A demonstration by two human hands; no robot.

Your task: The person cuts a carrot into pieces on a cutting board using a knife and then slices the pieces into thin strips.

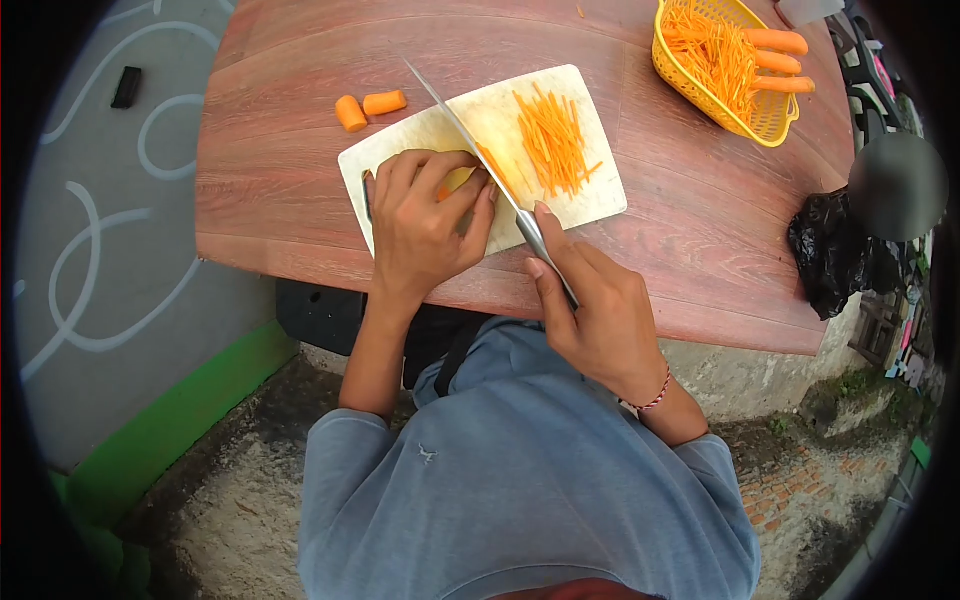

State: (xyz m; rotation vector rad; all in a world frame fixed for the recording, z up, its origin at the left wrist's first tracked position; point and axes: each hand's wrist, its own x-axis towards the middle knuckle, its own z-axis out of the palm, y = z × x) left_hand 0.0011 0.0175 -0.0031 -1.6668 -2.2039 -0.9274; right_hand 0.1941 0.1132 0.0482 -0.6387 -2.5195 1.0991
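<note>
Blue T-shirt [530, 480]: is creasing.
Right hand [602, 325]: is gripping a kitchen knife [530, 232].
Left hand [422, 222]: is pinning carrot [456, 182] on the cutting board [593, 120].

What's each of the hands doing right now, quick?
Left hand: fingers curled over the cutting board, beside the blade; grip mostly hidden, can't tell.
Right hand: closed, holding the knife by its handle.

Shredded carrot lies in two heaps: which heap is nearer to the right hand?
The heap on the cutting board, just beyond the right hand; the other heap lies farther off, in the yellow basket.
</note>
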